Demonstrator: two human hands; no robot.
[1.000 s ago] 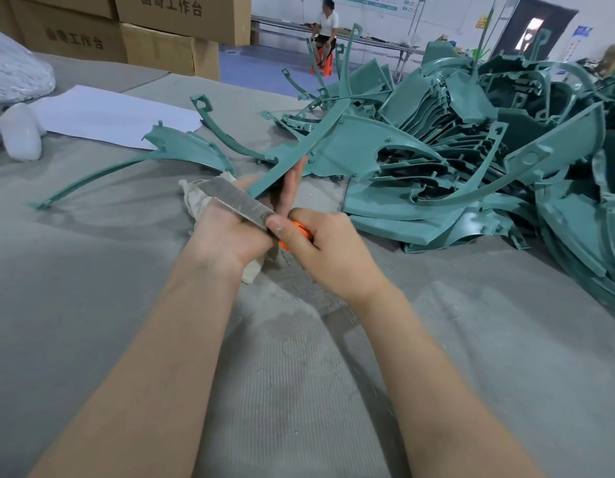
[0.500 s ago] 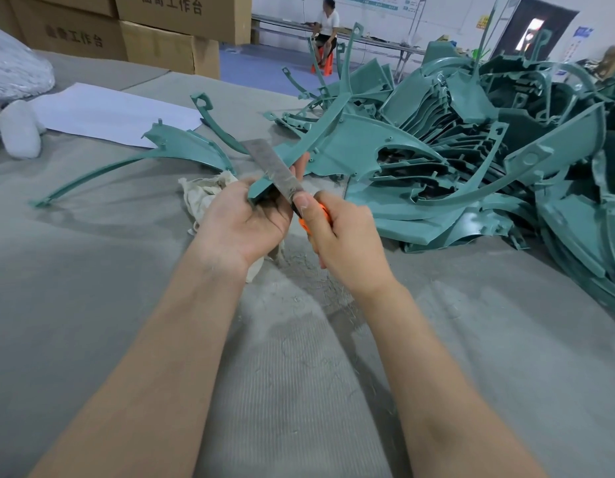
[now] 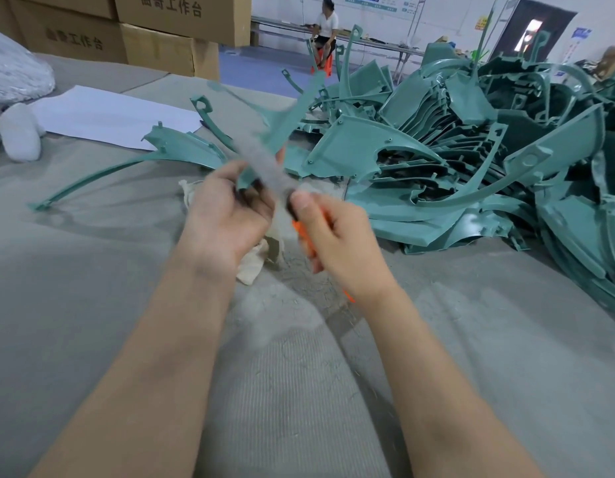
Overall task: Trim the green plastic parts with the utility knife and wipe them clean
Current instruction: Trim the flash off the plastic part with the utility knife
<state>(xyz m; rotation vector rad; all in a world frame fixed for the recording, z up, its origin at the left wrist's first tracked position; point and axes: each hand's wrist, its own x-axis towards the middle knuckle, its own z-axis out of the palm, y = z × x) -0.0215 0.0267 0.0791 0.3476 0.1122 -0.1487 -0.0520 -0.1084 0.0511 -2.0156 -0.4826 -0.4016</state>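
My left hand (image 3: 227, 215) grips the lower end of a long green plastic part (image 3: 292, 115) that slants up and away toward the pile. My right hand (image 3: 337, 243) is closed on an orange-handled utility knife (image 3: 308, 241). Its long grey blade (image 3: 264, 167) is motion-blurred and lies against the part just above my left fingers. A crumpled beige cloth (image 3: 254, 260) lies on the table under my hands. Another curved green part (image 3: 175, 153) rests flat to the left.
A big heap of green plastic parts (image 3: 471, 160) fills the right side of the grey felt-covered table (image 3: 92, 270). White paper (image 3: 106, 115), a white bag (image 3: 16, 74) and cardboard boxes (image 3: 154, 39) sit at the back left. A person (image 3: 325, 32) sits far behind.
The knife blade has swept from lying low across my left hand to pointing up and away along the part. My right hand has moved right and slightly lower.
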